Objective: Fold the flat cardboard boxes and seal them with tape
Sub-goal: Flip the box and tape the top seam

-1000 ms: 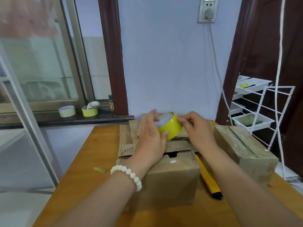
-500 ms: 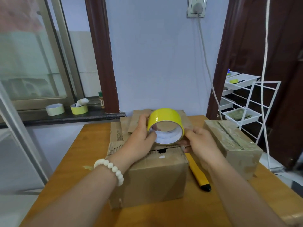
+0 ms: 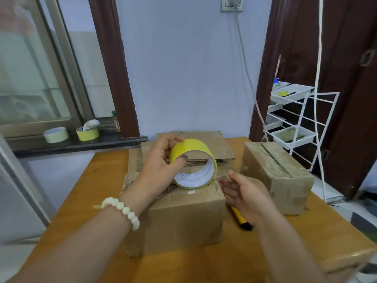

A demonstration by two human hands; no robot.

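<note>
A yellow tape roll (image 3: 189,152) is held above the folded cardboard box (image 3: 183,219) in the middle of the table. My left hand (image 3: 163,162) grips the roll, thumb inside the core and fingers over its far side. My right hand (image 3: 242,190) is just right of the roll and pinches the clear tape end (image 3: 221,174) pulled a short way off it. Flat cardboard sheets (image 3: 206,144) lie stacked behind the box. A taped-up box (image 3: 275,174) stands to the right.
A yellow and black utility knife (image 3: 241,221) lies on the wooden table (image 3: 85,201) between the two boxes. Two tape rolls (image 3: 71,134) sit on the dark sill at the left. A white wire rack (image 3: 295,123) stands at the right, with a hanging cable beside it.
The roll has tilted, its open core now facing me and down. My right hand has moved off the roll's side and drawn a short strip of tape to the right.
</note>
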